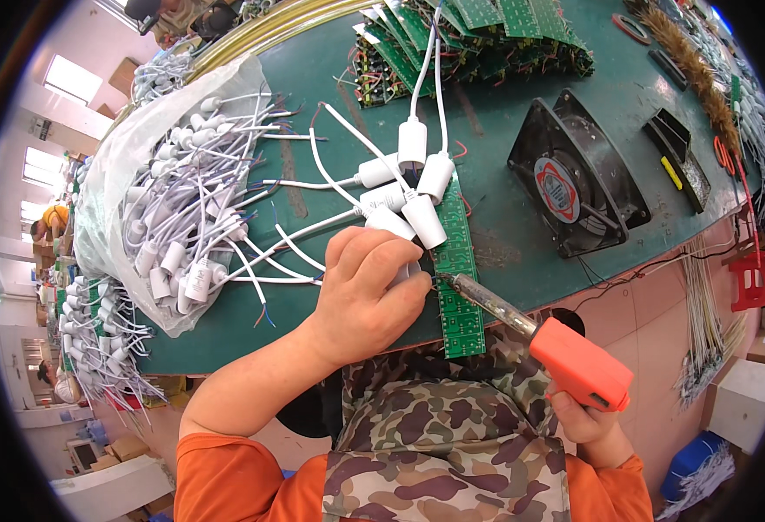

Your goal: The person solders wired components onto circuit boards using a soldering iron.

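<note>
My right hand (584, 421) grips the red handle of a soldering iron (579, 362), whose metal barrel slants up and left. Its tip meets the left edge of a long green circuit board strip (463, 324), near my left fingertips. My left hand (367, 289) is closed beside that strip, pinching a white cylindrical cable housing that is mostly covered by my fingers. Just beyond the fingers, several white housings with cables (423, 221) lie clustered over the far part of the strip. Two of their cables run up toward a pile of green boards (504, 39).
At left, a clear plastic bag (108, 217) holds many white cabled housings (198, 280). A black fan (574, 174) stands at right on the green table (330, 96). Past it are a black holder (680, 161) and orange-handled scissors (724, 155). More cabled housings (95, 339) lie at far left.
</note>
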Motion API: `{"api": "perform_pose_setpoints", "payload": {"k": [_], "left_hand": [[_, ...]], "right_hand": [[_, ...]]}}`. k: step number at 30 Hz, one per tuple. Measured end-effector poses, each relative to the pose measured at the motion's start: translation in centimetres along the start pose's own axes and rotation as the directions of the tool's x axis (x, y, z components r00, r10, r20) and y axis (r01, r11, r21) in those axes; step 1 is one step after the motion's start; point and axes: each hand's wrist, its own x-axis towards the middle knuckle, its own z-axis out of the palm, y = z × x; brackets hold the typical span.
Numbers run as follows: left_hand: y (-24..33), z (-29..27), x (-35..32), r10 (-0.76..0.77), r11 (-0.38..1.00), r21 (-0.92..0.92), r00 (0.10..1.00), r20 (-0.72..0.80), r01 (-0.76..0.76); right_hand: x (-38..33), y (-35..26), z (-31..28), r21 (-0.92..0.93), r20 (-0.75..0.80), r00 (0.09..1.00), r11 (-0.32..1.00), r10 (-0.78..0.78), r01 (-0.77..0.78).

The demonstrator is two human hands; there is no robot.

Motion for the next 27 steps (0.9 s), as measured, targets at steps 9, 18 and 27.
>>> {"api": "perform_pose_setpoints", "payload": {"k": [9, 18, 27], "left_hand": [[0.0, 0.1, -0.1, 0.009, 1.0, 0.01, 1.0, 0.014, -0.009], [0.0, 0.1, 0.0, 0.007, 1.0, 0.01, 1.0, 0.017, -0.007], [-0.1, -0.3, 0.1, 0.021, 1.0, 0.02, 0.998, 0.057, -0.022]], "right_hand": [[0.3, 0.7, 0.0, 0.002, 0.005, 0.994, 0.994, -0.109, 0.109], [0.0, -1.1, -0.5, 0.077, -0.058, 0.985, 0.984, 0.164, -0.16], [0.4, -1.1, -0.3, 0.079, -0.081, 0.992, 0.993, 0.098, -0.092]]}}
